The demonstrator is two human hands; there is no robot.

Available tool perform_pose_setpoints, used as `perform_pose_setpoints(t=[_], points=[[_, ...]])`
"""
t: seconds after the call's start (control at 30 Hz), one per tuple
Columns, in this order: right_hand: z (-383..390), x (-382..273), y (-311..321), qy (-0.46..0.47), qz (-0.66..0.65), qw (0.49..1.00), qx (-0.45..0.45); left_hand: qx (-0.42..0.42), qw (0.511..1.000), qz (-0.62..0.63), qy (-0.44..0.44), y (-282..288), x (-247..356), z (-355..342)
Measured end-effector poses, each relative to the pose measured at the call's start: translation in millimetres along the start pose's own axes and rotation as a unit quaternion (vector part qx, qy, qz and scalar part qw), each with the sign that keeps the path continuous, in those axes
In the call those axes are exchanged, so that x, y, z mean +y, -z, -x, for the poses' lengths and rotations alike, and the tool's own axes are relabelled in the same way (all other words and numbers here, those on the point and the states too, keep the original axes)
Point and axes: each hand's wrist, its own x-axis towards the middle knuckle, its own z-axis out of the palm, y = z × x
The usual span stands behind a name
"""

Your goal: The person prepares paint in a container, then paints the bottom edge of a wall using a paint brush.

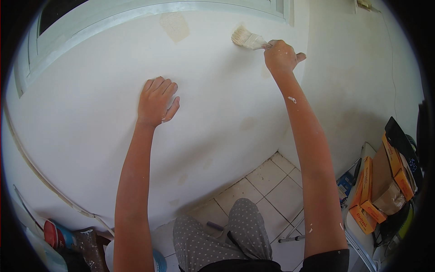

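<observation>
At the upper right my right hand is closed round the handle of a wide paintbrush. The brush's pale bristles touch the white wall below the window frame, on a beige patch. White smears dot my right hand and forearm. Left of it, my left hand is against the wall, its fingers together and slightly bent and the thumb apart. I make out no tool in it; its palm is hidden. A larger beige patch lies on the wall between the two hands, just under the frame.
A pale window frame runs along the top. Orange boxes are piled on a chair at the right. A cable follows the wall at left, above a red and blue can. Tiled floor lies below, near my knees.
</observation>
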Motion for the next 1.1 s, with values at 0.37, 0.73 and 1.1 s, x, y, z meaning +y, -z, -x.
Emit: perform_pose_setpoints(t=[0.37, 0.73, 1.1], points=[[42.8, 92.6, 35.8, -0.174, -0.413, 0.884, -0.132, -0.063, 0.997, 0.050, 0.016, 29.3, 7.9, -7.2], [181.6, 97.3, 3.3, -0.222, -0.478, 0.790, -0.314, -0.094, 0.992, -0.023, 0.083, 128.8, -38.7, 100.8], [157.8, 37.0, -55.5, -0.111, -0.292, 0.945, -0.100, -0.090, 0.986, -0.142, 0.011, 123.4, -46.3, 124.1]])
